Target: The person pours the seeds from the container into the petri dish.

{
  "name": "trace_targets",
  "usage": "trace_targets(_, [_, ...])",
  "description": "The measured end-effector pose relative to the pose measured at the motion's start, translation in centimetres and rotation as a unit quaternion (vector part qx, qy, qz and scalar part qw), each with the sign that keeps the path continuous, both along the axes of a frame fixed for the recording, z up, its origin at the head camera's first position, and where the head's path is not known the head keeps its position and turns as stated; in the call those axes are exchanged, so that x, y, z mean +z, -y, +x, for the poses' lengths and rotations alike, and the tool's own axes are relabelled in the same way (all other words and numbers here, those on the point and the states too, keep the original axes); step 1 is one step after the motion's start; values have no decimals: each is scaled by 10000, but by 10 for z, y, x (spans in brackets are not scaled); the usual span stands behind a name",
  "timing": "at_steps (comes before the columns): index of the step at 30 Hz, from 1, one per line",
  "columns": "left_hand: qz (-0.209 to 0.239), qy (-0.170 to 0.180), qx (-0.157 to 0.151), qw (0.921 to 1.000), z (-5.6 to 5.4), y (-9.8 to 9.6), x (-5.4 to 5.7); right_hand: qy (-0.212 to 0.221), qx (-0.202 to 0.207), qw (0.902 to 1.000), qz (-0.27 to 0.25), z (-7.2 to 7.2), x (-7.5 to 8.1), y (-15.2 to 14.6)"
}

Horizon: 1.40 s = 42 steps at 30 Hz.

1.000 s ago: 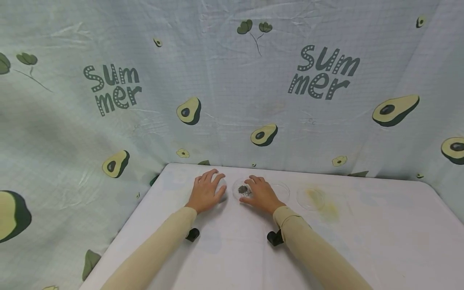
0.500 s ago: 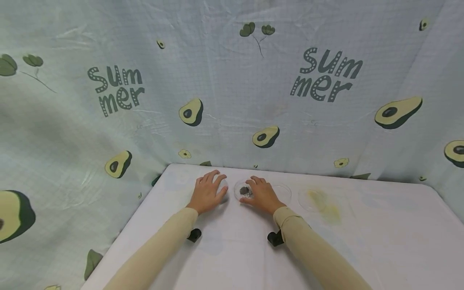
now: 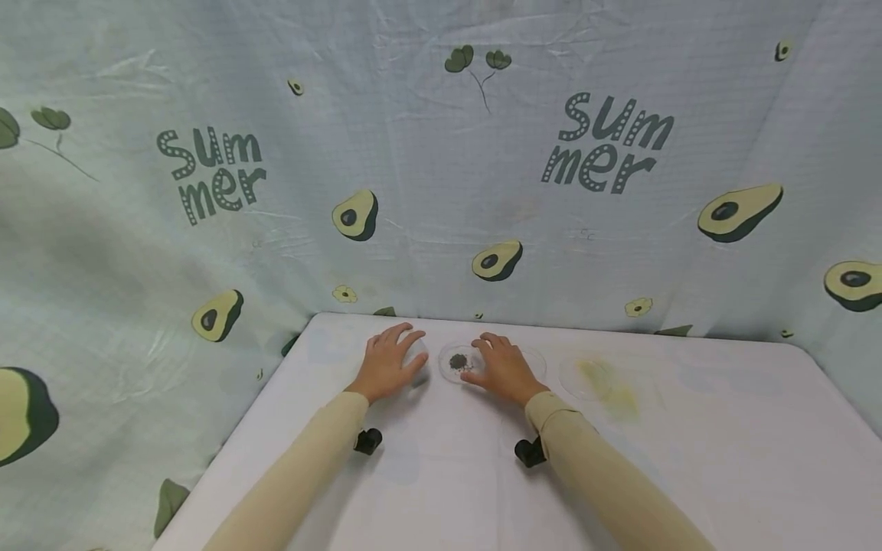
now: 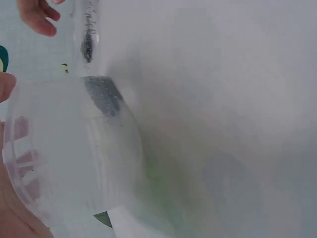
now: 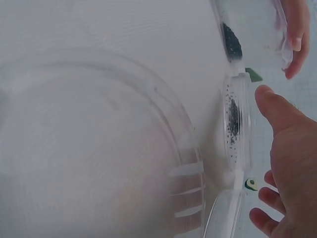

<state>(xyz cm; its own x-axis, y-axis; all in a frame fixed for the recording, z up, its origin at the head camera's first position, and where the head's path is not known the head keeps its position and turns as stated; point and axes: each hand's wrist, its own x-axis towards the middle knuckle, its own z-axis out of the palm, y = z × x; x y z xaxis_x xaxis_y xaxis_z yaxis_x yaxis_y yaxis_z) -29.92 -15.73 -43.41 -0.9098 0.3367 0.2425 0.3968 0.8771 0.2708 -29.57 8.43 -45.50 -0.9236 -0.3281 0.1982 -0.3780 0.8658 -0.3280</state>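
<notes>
My left hand (image 3: pixel 386 363) grips a clear plastic cup (image 4: pixel 64 144), fingers and thumb round it near the rim. Dark grains (image 4: pixel 104 95) lie gathered at one side of the cup's bottom. To its right, a clear shallow dish (image 5: pixel 246 148) on the table holds a small pile of dark grains (image 5: pixel 234 119) with specks scattered around it. My right hand (image 3: pixel 506 371) is just over the right side of this dish, thumb and fingers spread apart. Nothing shows in its grasp. Through the cup's wall, several left fingers look blurred.
A second clear dish (image 3: pixel 539 361) is partly behind the right hand. Farther right, a third clear dish (image 3: pixel 566 383) sits beside a yellow patch (image 3: pixel 609 386) on the white tablecloth (image 3: pixel 441 490). A printed curtain (image 3: pixel 413 153) hangs behind the table.
My right hand has shifted slightly right relative to the dish with grains, so more of the dish shows. My left hand stays at the cup. The head view has tilted a little.
</notes>
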Motion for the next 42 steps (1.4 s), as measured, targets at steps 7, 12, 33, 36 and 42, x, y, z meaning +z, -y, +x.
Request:
trace_targets(7, [110,61,-54,9999,1,-1,5,-8,-28,9999,122,1,0,-12])
trace_targets(12, [296,97,-3,9995,0,2,6,81,-108,9997,188,3,3,-20])
trace_targets(33, [1482,592,509,9859,4,20,-2,-194,-197,9995,149,8,-2,-50])
trace_targets(36, [1690,829,565,9805,7,21,0,-166,-202,9996,141,9,-1,-54])
trace_targets(42, [1971,1159,678,9711,10,23,-1,-46,-294,9994,202,10,-1,-61])
